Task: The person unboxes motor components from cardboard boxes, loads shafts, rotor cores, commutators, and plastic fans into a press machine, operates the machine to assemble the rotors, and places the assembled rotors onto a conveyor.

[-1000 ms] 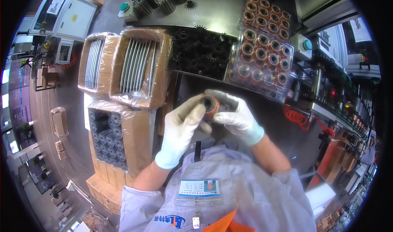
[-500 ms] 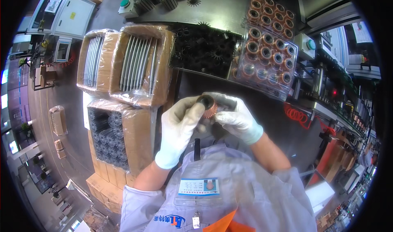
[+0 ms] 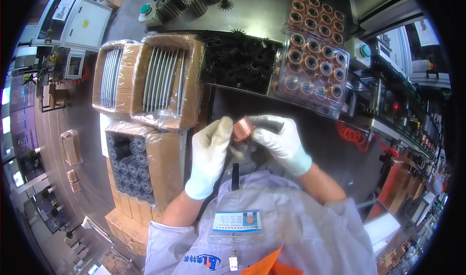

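A copper commutator, a short ribbed ring, is held between my two white-gloved hands in front of my chest. My right hand pinches its right side with thumb and fingers. At its left side, my left hand has curled fingers and the thumb close against it. The copper side faces up, so the bore is hidden. Beyond my hands, a clear plastic tray carries rows of similar copper commutators. Left of that tray lies a dark bin of black slotted insulator pieces.
Plastic-lined cartons on my left hold steel shafts and slotted rotor cores. More cores stand on the metal bench. Push-button boxes sit near it. A red coiled hose hangs at the right beside machinery.
The commutator has been tilted, so its copper side shows now instead of its dark open end. My left thumb has shifted off its front toward the left side.
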Action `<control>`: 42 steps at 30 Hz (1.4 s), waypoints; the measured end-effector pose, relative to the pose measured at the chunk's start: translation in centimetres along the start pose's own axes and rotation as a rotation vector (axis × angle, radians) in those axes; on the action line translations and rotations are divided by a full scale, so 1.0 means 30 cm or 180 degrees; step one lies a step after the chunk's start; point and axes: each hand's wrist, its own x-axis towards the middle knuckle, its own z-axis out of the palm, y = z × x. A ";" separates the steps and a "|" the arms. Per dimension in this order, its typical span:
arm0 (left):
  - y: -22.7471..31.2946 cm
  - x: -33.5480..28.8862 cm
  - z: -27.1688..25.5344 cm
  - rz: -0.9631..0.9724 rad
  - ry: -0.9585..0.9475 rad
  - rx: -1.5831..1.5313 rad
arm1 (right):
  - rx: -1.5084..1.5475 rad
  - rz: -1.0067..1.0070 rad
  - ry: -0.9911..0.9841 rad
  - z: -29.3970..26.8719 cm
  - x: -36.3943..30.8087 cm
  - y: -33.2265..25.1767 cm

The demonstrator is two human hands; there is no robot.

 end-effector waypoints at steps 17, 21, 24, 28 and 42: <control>0.039 0.011 0.049 -0.0504 -0.0122 -0.0577 | -0.0931 -0.0992 0.0534 0.023 -0.052 -0.017; 0.043 0.002 0.042 -0.0874 -0.0417 -0.0938 | -0.1096 -0.1024 0.0682 0.023 -0.065 -0.034; 0.008 0.006 0.040 -0.0936 -0.0482 -0.1356 | -0.1099 -0.0989 0.0639 0.021 -0.062 -0.035; 0.017 0.001 0.063 -0.0948 -0.0547 -0.1383 | -0.0993 -0.1236 0.0410 0.006 -0.063 -0.019; 0.058 -0.019 0.100 -0.0765 -0.0363 -0.0839 | 0.0013 -0.0689 0.0230 0.005 -0.065 -0.052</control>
